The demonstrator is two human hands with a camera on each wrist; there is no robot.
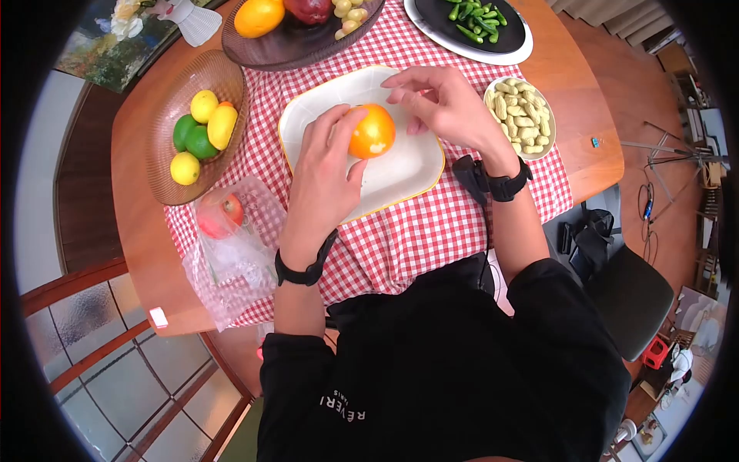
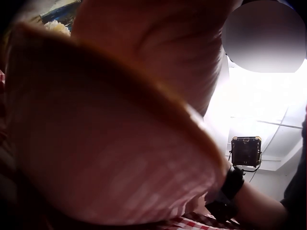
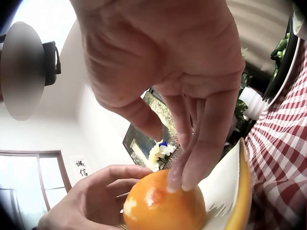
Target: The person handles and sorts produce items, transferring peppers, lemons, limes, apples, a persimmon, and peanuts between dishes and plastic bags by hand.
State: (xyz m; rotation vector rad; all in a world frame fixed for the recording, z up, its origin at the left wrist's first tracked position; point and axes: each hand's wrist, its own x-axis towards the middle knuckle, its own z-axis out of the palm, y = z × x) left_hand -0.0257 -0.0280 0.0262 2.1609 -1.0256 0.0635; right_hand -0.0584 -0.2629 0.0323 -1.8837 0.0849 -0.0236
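Note:
A glossy orange (image 1: pixel 372 132) is at the middle of a white, yellow-rimmed dish (image 1: pixel 404 177). My left hand (image 1: pixel 322 165) holds the orange from its left side, fingers at the far side and thumb nearer my body. The right hand (image 1: pixel 446 108) hovers over the dish's right part with bent, loose fingers and nothing between them. In the right wrist view its fingertips (image 3: pixel 189 179) overlap the top of the orange (image 3: pixel 165 206), and the left hand (image 3: pixel 91 199) curves round the other side. The dish's wall (image 2: pixel 105 139) fills much of the left wrist view and hides the orange there.
Left of the dish stand a brown glass bowl (image 1: pixel 165 127) of lemons and limes and a plastic bag (image 1: pixel 231 266) with a red fruit. A dark fruit bowl (image 1: pixel 289 58) is behind. Peanuts (image 1: pixel 523 115) and a plate of green peppers (image 1: pixel 479 19) are right.

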